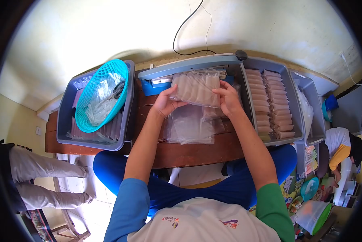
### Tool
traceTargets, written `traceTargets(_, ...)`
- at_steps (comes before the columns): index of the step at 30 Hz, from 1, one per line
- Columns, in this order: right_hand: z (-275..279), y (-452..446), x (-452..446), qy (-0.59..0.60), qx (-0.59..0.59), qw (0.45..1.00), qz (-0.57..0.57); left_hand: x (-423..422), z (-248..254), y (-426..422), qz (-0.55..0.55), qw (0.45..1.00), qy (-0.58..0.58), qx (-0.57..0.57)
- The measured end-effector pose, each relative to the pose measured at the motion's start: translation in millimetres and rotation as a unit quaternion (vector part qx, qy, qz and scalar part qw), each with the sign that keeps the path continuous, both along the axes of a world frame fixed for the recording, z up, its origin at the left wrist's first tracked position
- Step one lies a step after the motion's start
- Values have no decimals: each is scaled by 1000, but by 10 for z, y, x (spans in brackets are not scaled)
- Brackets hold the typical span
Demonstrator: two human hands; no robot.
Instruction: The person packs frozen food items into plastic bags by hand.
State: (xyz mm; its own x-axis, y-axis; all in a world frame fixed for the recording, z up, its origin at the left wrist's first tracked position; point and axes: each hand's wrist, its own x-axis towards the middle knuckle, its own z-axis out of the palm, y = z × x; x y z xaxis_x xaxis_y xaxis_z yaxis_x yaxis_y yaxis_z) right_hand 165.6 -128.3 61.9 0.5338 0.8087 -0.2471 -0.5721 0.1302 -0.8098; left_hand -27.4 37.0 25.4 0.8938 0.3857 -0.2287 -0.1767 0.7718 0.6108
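A clear plastic bag (195, 89) filled with a row of pinkish-brown tube packets is held up over the table between both hands. My left hand (165, 102) grips its left edge, fingers closed on the plastic. On the opposite edge, my right hand (228, 99) has its thumb over the front of the bag. Right behind it stands a blue bag sealer (154, 89) with a long grey arm. Below the held bag, flat clear plastic bags (191, 131) lie on the brown wooden table (177, 156). Another filled bag (211, 113) is partly hidden beneath my right hand.
On the left, a turquoise basket (81, 115) with clear strips and scissors (118, 89) rests on a grey crate (62, 129). Rows of tube packets (278, 101) fill a crate at right. Another grey tub (317, 127) adjoins it. One person (338, 147) bends at far right; another's legs (48, 163) show left.
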Motion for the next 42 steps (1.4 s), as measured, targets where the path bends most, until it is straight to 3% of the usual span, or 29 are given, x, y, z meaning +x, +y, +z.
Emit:
traceTargets(9, 92, -28, -141, -159, 21, 986, 34, -7, -56, -104, -11, 1000, -2, -13)
traceTargets(17, -84, -179, -269, -271, 20, 961, 43, -102, -116, -88, 4, 992, 44, 118)
traceTargets(26, -533, -271, -586, -227, 25, 971, 63, -425, -226, -74, 45, 957, 116, 262)
traceTargets(32, -499, -231, -704, -240, 38, 968, 70, -523, -229, -120, 67, 934, 96, 339)
traceTargets(35, -456, -226, -714, -312, -26, 946, 84, -542, -236, -149, 75, 927, 92, 355)
traceTargets(42, -372, -261, -723, -330, -48, 939, 82, -560, -164, -182, 94, 922, 89, 366)
